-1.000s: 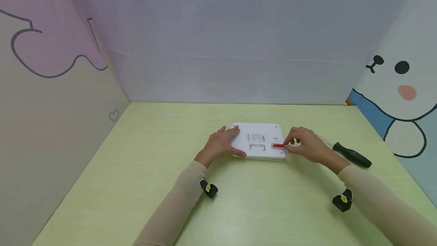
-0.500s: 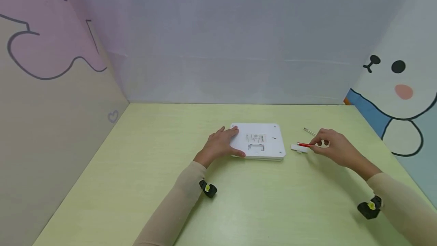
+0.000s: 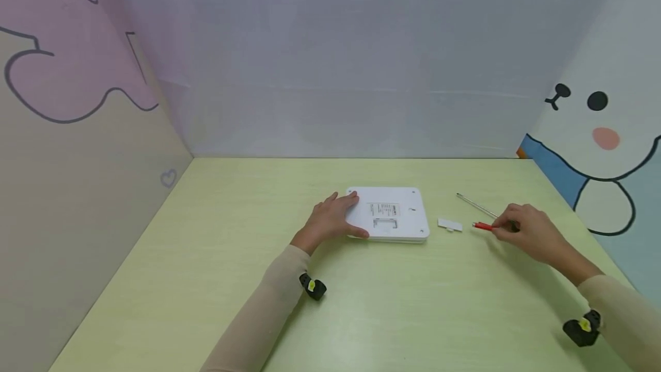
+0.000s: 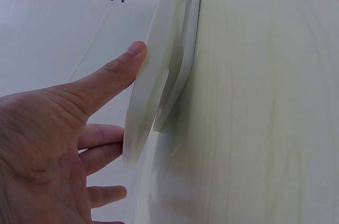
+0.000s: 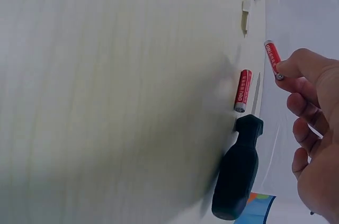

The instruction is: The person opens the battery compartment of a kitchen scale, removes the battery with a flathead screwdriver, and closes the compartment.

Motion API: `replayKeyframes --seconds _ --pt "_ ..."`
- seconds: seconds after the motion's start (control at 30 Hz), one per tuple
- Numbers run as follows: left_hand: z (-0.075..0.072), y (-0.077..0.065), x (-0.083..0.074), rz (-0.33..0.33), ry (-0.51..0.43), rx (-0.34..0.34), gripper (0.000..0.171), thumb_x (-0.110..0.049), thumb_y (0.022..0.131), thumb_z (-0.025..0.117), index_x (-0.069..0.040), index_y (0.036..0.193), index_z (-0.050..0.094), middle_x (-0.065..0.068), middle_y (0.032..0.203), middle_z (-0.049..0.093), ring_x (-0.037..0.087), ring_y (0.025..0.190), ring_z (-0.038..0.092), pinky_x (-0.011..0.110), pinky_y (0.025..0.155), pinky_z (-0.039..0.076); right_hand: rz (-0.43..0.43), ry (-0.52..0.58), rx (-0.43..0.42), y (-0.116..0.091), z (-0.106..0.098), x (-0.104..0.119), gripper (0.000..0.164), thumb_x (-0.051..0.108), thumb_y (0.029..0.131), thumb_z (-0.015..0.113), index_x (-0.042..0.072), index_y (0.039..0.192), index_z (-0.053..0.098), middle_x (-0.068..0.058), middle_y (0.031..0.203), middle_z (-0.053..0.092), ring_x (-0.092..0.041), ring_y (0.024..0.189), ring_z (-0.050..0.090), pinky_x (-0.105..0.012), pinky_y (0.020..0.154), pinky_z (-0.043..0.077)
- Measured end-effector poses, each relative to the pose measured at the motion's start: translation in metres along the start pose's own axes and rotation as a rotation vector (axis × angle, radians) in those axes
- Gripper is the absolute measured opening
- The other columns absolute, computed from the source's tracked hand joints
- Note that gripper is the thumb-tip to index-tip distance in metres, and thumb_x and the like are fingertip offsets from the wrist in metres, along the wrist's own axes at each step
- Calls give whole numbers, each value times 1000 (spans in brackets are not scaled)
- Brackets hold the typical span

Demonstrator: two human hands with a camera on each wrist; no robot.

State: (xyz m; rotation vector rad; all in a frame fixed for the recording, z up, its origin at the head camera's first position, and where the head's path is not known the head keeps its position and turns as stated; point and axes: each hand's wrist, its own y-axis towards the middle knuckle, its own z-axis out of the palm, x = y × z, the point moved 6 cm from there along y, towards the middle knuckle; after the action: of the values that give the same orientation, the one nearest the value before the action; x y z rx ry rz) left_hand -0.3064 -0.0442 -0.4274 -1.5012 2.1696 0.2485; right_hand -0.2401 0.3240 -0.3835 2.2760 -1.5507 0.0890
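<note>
A white flat device lies with its labelled face up, its small battery recess uncovered. My left hand rests against its left end, thumb along the near edge, fingers nearly straight toward the far corner; the left wrist view shows the device side-on. Away to the right, my right hand pinches a red battery between thumb and index finger, just above the table. A second red battery lies beside the screwdriver's shaft.
The small white battery cover lies between the device and my right hand. A screwdriver's metal shaft shows behind that hand; its dark handle appears in the right wrist view. Decorated panels border the table.
My right hand has moved right, carrying the battery from over the device, past the white cover, toward the screwdriver. The left hand has stayed at the device's left end.
</note>
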Motion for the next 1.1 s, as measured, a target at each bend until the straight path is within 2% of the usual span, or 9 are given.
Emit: replayKeyframes --seconds 0.23,0.53,0.77,1.1 --pt "0 0 1 0 1 -2 101 -55 70 82 -21 153 35 -7 159 31 31 151 18 54 118 20 18 -55 6 -10 6 -9 5 12 78 79 13 80 74 11 71 50 -10 68 41 -25 58 29" --pt "-1 1 1 2 -10 -4 101 -55 70 83 -22 153 35 -7 160 30 31 151 18 54 118 20 73 -111 34 -12 12 -13 7 16 79 78 10 82 74 6 73 52 -16 71 44 -30 61 28" --pt "1 1 1 1 -4 0 102 -56 69 83 -22 153 35 -8 159 30 32 151 18 54 118 20 76 -162 30 -13 17 -14 7 16 77 78 10 81 75 5 73 54 -18 70 47 -31 60 29" --pt "1 0 0 -7 1 4 101 -55 70 82 -22 153 35 -8 160 29 31 151 18 54 118 20 54 -180 -8 -14 19 -15 8 15 76 78 9 80 75 4 71 52 -16 67 45 -30 58 28"
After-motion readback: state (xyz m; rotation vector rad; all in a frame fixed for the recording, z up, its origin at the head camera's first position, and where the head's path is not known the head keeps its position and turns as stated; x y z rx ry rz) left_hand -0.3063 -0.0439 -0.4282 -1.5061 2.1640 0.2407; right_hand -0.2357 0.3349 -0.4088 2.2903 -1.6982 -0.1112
